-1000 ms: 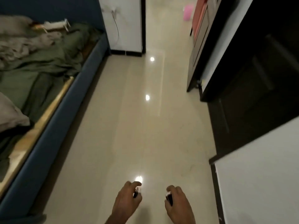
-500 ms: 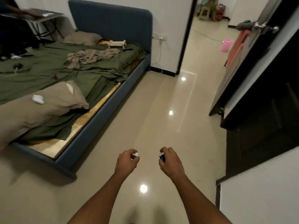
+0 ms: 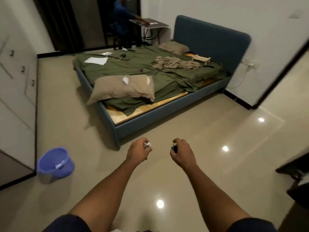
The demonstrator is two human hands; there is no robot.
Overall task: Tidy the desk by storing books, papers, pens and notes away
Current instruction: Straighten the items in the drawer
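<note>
Both my arms reach forward over the shiny tiled floor. My left hand (image 3: 138, 152) has its fingers curled round a small silvery-white object (image 3: 147, 145). My right hand (image 3: 181, 152) grips a small dark object (image 3: 174, 148) the same way. What the two small objects are I cannot make out. White paper sheets (image 3: 96, 60) lie on the far corner of the bed's green sheet (image 3: 142, 64). A small dark desk (image 3: 150, 24) stands at the back beyond the bed.
A blue-framed bed (image 3: 167, 119) with a beige pillow (image 3: 123, 88) fills the middle. A person (image 3: 123, 22) sits at the back desk. A blue bin (image 3: 54, 163) stands at the left by white cabinets (image 3: 18, 91). A doorway (image 3: 284, 91) opens at the right.
The view has swung left from the hallway and dark door to the whole bed, the bin and the cabinets. Both hands keep their grip and stay held out in front.
</note>
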